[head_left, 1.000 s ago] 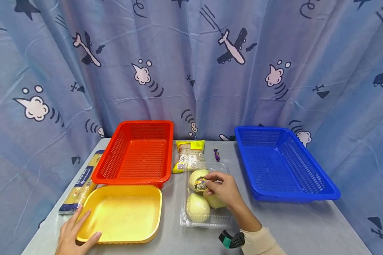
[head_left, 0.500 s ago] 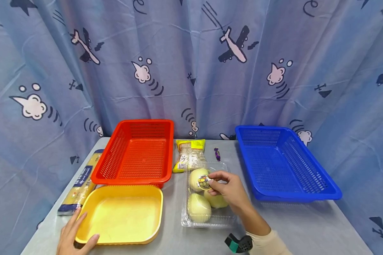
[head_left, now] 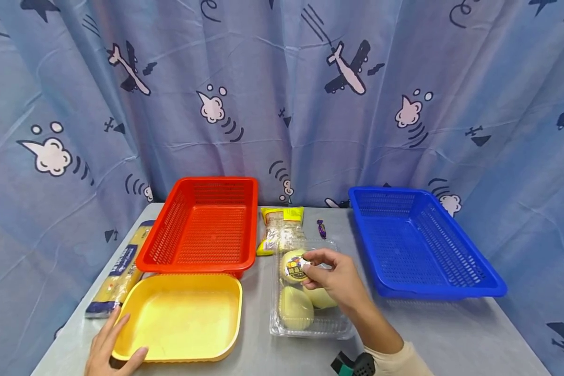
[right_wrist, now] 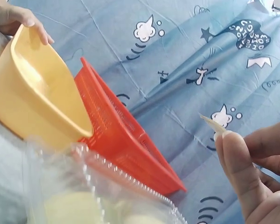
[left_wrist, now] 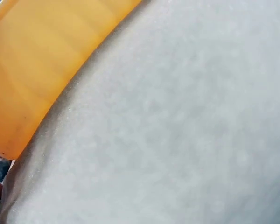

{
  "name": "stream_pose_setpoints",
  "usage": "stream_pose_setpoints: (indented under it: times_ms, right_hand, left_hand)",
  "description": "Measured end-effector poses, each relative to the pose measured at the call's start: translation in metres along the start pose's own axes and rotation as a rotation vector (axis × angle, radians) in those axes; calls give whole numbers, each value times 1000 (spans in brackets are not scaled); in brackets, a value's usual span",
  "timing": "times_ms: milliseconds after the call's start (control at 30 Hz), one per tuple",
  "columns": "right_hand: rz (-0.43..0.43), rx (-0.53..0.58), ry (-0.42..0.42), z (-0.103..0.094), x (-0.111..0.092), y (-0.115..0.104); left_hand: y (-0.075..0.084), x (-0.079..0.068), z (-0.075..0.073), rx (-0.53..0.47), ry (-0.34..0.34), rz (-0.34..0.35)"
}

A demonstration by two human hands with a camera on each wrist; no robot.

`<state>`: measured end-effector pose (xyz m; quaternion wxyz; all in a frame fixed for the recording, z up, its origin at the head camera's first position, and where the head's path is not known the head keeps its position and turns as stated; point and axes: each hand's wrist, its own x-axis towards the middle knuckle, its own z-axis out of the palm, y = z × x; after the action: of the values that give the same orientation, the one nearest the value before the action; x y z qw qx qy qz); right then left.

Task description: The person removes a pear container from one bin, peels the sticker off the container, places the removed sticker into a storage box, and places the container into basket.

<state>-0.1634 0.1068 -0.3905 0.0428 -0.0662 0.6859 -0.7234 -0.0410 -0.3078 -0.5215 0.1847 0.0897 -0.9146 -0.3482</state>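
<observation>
My right hand [head_left: 337,277] pinches a round printed sticker [head_left: 293,268] between thumb and forefinger, over a clear plastic clamshell box [head_left: 329,330]. Seen almost edge-on in the right wrist view, the pinched sticker is a thin pale sliver [right_wrist: 214,124], apart from the lid. Inside the box lie several pale yellow round fruits [head_left: 296,309], partly covered by the hand and sticker. My left hand [head_left: 104,349] rests with spread fingers at the front left corner of a yellow plastic basin [head_left: 178,326]. Only a bit of that hand shows in the left wrist view.
Behind the basin stands a red basket [head_left: 211,230], and a blue basket [head_left: 413,256] stands at right. A long yellow-and-blue packet [head_left: 117,271] lies at the far left. A yellow-edged bag [head_left: 282,224] and a purple wrapped candy [head_left: 321,228] lie behind the box.
The sticker in my right hand shifts slightly right over the box, then back left, and its tilt changes. My left hand stays at the basin's corner.
</observation>
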Motion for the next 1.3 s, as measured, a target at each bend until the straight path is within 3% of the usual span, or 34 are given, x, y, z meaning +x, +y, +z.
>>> stream_pose_setpoints:
  times_ms: [200,600,800,1300]
  right_hand:
    - [-45,17,-18,13,-3,-11]
    - [-51,70,-45,41,-6,-25]
    - [-53,106,-61,55,-4,-26]
    - [-62,125,-118,100,3,-20]
  left_hand:
    - [1,0,-1,4,14,4]
    - [-1,-1,1,1,9,-1]
    - [2,0,0,16,-21,-29]
    - [2,0,-1,-52,24,9]
